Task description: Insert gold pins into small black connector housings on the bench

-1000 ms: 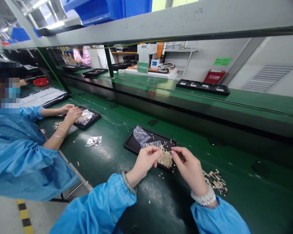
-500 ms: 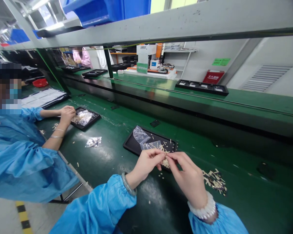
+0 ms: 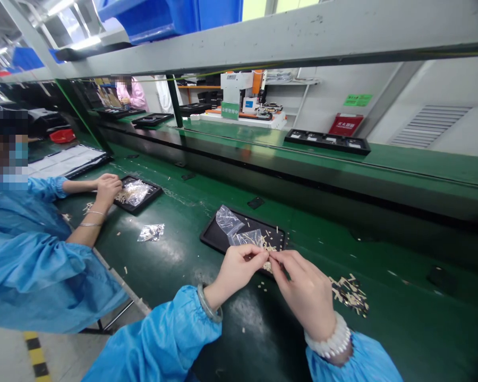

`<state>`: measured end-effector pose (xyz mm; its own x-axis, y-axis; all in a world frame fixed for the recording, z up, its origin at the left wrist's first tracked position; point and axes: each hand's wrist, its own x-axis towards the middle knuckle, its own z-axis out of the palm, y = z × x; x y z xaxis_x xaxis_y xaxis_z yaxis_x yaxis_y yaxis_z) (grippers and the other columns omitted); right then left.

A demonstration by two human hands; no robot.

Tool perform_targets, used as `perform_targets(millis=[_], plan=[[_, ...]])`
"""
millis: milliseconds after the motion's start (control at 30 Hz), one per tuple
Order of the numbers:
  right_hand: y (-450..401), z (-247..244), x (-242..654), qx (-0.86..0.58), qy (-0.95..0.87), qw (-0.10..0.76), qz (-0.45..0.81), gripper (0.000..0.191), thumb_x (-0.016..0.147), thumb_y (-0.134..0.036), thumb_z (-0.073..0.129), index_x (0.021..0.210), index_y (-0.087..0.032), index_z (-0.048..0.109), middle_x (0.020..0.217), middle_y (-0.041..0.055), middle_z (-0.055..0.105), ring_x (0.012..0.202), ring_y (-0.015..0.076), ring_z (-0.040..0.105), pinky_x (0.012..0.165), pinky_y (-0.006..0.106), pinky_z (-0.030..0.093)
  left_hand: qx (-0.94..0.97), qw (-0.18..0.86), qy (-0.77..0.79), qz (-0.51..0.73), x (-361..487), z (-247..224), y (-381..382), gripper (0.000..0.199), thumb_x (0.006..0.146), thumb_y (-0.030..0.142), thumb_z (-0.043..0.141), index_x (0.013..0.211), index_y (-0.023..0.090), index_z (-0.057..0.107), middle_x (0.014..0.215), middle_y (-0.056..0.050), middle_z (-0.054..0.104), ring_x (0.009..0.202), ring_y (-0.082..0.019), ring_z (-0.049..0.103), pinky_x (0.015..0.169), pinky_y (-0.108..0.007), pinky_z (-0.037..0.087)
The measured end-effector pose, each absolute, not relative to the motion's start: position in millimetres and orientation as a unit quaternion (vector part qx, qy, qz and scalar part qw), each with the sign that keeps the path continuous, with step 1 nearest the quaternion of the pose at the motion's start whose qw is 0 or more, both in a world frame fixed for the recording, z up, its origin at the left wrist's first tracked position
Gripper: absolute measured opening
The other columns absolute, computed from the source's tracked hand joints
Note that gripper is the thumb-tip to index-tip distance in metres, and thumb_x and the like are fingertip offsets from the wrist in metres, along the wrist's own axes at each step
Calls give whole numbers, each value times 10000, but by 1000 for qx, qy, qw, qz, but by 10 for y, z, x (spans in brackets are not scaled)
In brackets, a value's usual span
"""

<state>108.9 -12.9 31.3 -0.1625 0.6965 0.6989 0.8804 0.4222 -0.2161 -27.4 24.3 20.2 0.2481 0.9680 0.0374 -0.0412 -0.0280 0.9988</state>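
Note:
My left hand (image 3: 241,268) and my right hand (image 3: 305,286) meet fingertip to fingertip above the near side of a black tray (image 3: 215,233). Both are closed in a pinch; whatever sits between the fingertips is too small to make out. In the tray lie clear plastic bags (image 3: 228,220) and many small cream-coloured strips (image 3: 271,244), partly hidden behind my fingers. To the right of my right hand, a loose pile of cream and dark strips (image 3: 350,294) rests on the green tabletop (image 3: 175,286).
On the left, a co-worker's hands (image 3: 108,188) work at another black tray (image 3: 145,201) with a bag and strips. A small clear bag (image 3: 151,232) lies between us. Behind, a raised ledge carries a black tray of parts (image 3: 326,141). A grey beam (image 3: 287,40) crosses overhead.
My hands stay pinched together at nearly the same spot, with only a slight shift of the fingers. The whole view has moved a little.

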Motion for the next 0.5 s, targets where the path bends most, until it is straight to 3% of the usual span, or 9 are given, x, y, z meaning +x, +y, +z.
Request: perform_targets(millis=[267, 500], plan=[[-137, 238, 1028, -533, -726, 407, -149, 71, 819, -155, 553, 824, -172, 621, 773, 12, 680, 655, 128, 603, 633, 251, 419, 580, 514, 436, 457, -246, 227, 188, 175, 768, 266, 583, 724, 124, 675, 658, -18, 650, 595, -101, 561, 575, -187, 450], [-127, 202, 993, -554, -683, 476, -15, 72, 819, -178, 537, 806, -187, 607, 763, 6, 640, 622, 101, 577, 595, 220, 445, 561, 532, 436, 461, -232, 234, 169, 154, 765, 242, 573, 725, 122, 660, 662, -13, 646, 594, -96, 559, 578, -181, 456]])
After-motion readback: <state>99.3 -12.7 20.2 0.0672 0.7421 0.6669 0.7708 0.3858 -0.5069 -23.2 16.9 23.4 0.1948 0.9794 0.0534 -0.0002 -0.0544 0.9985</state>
